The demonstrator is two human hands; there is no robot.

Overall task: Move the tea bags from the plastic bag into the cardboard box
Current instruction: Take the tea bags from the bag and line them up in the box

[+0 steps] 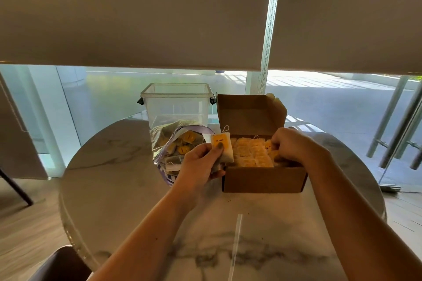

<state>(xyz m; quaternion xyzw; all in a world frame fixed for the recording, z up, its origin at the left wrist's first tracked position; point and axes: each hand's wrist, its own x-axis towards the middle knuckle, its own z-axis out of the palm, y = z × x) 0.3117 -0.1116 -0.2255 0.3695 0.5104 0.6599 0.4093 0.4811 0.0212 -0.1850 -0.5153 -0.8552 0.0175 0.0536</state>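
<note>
The left hand [201,162] pinches one tea bag [222,147] just left of the cardboard box [262,178] — between it and the plastic bag [175,146]. The right hand [288,145] curls inside the box's right end, fingers pressed into the packed tea bags [251,153] — whether it grips any, I cannot tell.

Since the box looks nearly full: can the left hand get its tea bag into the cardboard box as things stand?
Probably yes. The left hand holds the tea bag right at the cardboard box, whose lid stands open. The right hand is pressed in among the packed bags at the right, which may be making room.
</note>
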